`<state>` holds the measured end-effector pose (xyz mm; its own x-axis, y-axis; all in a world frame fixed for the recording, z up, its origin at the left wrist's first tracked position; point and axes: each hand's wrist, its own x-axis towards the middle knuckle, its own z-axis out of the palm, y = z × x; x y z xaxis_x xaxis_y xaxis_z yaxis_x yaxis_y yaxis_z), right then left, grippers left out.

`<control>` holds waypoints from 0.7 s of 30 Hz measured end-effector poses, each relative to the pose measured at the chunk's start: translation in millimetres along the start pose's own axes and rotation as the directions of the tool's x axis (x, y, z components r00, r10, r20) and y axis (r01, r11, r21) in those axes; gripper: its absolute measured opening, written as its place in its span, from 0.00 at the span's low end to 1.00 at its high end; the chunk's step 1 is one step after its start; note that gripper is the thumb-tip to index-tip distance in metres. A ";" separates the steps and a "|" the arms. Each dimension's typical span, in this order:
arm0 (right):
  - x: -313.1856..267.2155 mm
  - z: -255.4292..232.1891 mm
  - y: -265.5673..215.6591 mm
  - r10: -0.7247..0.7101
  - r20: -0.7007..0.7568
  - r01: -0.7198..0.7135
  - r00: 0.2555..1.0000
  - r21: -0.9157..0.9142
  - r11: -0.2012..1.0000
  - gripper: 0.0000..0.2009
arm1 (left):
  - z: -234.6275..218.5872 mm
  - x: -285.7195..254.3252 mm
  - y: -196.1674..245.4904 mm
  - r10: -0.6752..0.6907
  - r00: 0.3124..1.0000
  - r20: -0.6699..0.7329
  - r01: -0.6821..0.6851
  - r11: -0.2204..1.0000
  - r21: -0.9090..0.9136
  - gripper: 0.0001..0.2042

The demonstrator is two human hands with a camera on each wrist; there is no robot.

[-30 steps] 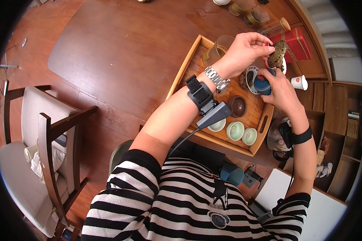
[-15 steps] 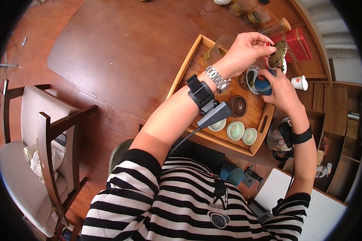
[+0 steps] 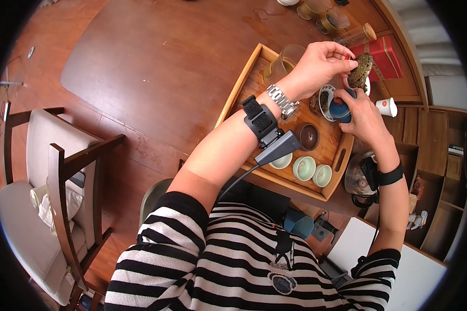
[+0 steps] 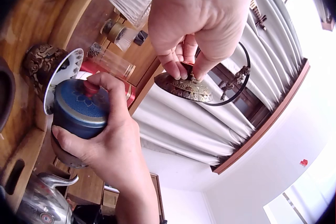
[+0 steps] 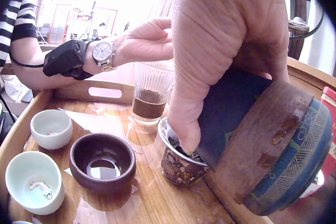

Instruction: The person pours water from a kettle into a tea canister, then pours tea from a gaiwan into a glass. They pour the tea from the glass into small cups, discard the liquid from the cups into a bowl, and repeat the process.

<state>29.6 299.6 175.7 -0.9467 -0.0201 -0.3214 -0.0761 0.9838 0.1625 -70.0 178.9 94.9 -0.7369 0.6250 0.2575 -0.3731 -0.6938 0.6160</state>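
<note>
left hand (image 3: pixel 319 65): thumb and fingers closed in a pinch on the knob of patterned lid (image 4: pixel 184 88), held aloft. right hand (image 3: pixel 366 119): fingers curled round blue jar (image 4: pixel 81 106), tilted at the mouth of patterned cup (image 5: pixel 181 167), partly blocking it; dark leaves inside. beside: glass pitcher (image 5: pixel 152 95), brown bowl (image 5: pixel 102 162), pale green cups (image 3: pixel 304 168), all on wooden tray (image 3: pixel 237 85). beyond: red box (image 3: pixel 388 57).
</note>
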 end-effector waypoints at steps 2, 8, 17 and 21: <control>-0.1 -0.1 -0.1 0.001 0.000 -0.001 1.000 -0.004 1.000 0.31 | 0.1 -0.1 0.0 -0.001 1.000 0.000 0.001 1.000 0.003 0.09; 0.3 0.2 1.2 -0.003 0.010 0.003 1.000 -0.003 1.000 0.31 | 0.0 0.3 -0.4 -0.004 1.000 -0.005 0.004 1.000 0.005 0.09; -0.2 -0.5 0.2 -0.007 0.009 0.007 1.000 -0.022 1.000 0.31 | -0.1 0.6 -1.3 0.005 1.000 -0.007 -0.004 1.000 0.025 0.09; 0.3 -0.1 0.6 -0.021 0.007 0.021 1.000 -0.016 1.000 0.31 | 0.0 0.2 -0.8 0.006 1.000 -0.005 -0.006 0.999 0.034 0.09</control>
<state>29.2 300.2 175.8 -0.9429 -0.0391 -0.3308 -0.1007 0.9801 0.1711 -69.9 179.6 94.5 -0.7419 0.6189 0.2580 -0.3494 -0.6852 0.6391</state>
